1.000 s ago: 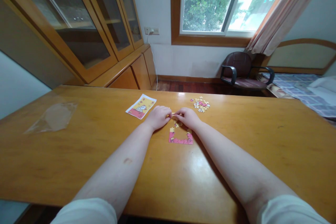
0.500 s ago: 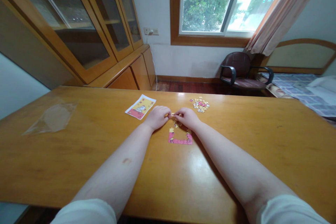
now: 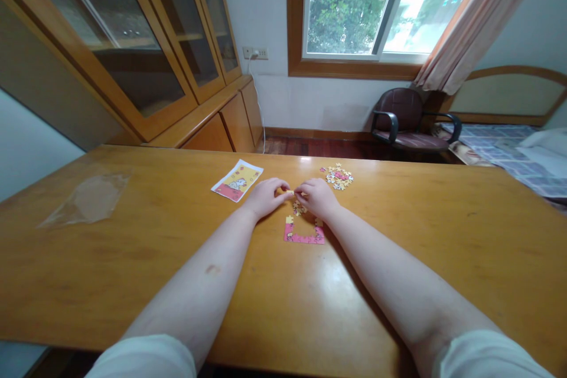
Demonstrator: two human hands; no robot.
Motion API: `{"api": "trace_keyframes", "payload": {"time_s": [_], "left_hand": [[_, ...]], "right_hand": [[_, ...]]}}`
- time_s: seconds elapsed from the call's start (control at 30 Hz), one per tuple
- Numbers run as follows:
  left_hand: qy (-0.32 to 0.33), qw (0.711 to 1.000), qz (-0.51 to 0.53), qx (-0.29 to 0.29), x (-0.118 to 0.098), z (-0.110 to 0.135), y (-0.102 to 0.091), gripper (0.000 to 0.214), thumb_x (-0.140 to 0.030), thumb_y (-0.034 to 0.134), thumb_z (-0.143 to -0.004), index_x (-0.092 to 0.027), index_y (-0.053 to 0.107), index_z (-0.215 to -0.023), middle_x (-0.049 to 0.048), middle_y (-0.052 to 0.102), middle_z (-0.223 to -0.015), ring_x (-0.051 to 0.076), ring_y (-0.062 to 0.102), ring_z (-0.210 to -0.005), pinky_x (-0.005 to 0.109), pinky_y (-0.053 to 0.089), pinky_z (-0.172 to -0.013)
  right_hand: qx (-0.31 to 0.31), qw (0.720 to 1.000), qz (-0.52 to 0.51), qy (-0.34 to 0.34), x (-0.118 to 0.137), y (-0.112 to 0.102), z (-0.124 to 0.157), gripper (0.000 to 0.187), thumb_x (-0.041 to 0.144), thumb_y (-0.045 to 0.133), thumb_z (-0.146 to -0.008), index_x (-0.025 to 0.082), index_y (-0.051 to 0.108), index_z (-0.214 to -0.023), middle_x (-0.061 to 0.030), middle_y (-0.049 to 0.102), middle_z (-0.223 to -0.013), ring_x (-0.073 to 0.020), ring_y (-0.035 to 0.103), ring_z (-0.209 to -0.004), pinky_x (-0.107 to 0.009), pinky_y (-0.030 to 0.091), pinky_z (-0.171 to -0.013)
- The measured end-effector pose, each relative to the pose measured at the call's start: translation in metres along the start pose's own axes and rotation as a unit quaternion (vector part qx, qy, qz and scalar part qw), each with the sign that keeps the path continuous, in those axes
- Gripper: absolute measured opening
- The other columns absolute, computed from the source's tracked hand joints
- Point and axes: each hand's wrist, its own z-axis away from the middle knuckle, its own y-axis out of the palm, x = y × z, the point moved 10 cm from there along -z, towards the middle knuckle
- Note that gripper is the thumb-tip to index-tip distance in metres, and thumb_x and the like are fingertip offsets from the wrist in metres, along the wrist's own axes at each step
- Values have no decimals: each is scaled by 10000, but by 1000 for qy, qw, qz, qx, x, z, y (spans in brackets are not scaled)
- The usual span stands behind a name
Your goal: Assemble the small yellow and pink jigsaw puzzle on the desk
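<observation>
My left hand and my right hand meet fingertip to fingertip over the far end of a partly built jigsaw. Both are pinched on small yellow puzzle pieces between them. The assembled part is a pink puzzle frame lying on the wooden table just below my hands, with a few yellow pieces inside it. A pile of loose puzzle pieces sits just beyond my right hand.
A picture card lies left of my left hand. A clear plastic bag rests near the table's left edge. A glass-fronted wooden cabinet stands at left, and a dark armchair under the window.
My hands have barely shifted; the fingertips stay pinched together on the pieces at the frame's top edge. The view has moved a touch.
</observation>
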Motion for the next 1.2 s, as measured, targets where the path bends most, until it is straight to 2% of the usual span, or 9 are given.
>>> {"api": "trace_keyframes", "payload": {"time_s": [0.1, 0.3, 0.67, 0.93, 1.07, 1.2], "left_hand": [[-17, 999, 31, 8, 8, 0, 4, 314, -443, 492, -889, -201, 683, -945, 44, 686, -977, 192, 608, -885, 311, 453, -809], [-38, 998, 54, 24, 16, 0, 10, 333, -470, 529, -858, -189, 709, -875, 43, 701, -896, 190, 610, -818, 303, 457, -751], [-43, 997, 69, -10, 17, 0, 5, 328, -479, 604, -805, -178, 703, -890, 26, 666, -820, 137, 531, -668, 273, 432, -651], [-28, 998, 51, -21, 15, 0, 2, 300, -452, 622, -804, -185, 717, -899, 24, 660, -805, 137, 537, -682, 274, 442, -670], [-27, 999, 39, -15, 16, -1, 2, 291, -438, 633, -800, -193, 717, -933, 26, 678, -840, 143, 555, -692, 282, 461, -687], [-27, 999, 12, -27, 20, -2, -2, 266, -358, 577, -846, -200, 708, -1015, 46, 696, -978, 179, 612, -876, 311, 483, -830]], "right_hand": [[-18, 999, 35, -32, 7, -5, 1, 162, 254, 584, -895, 190, 722, -840, -52, 713, -815, -161, 584, -751, -289, 361, -717], [-44, 995, 57, -63, 15, -12, 2, 176, 254, 572, -906, 187, 713, -822, -43, 703, -782, -157, 558, -719, -288, 337, -684], [-46, 999, 14, -22, 5, -12, 2, 176, 287, 585, -903, 192, 731, -873, -54, 711, -812, -158, 587, -749, -285, 365, -716], [-45, 999, -30, -4, -3, -8, 2, 167, 286, 607, -885, 191, 744, -879, -54, 722, -839, -158, 617, -769, -275, 406, -741], [-22, 999, -24, 10, -5, -3, 1, 165, 275, 608, -881, 188, 749, -870, -53, 724, -830, -159, 622, -769, -270, 412, -743], [38, 998, -4, 45, -9, 12, 0, 147, 272, 632, -859, 196, 757, -852, -52, 728, -827, -161, 622, -760, -266, 418, -756]]}}
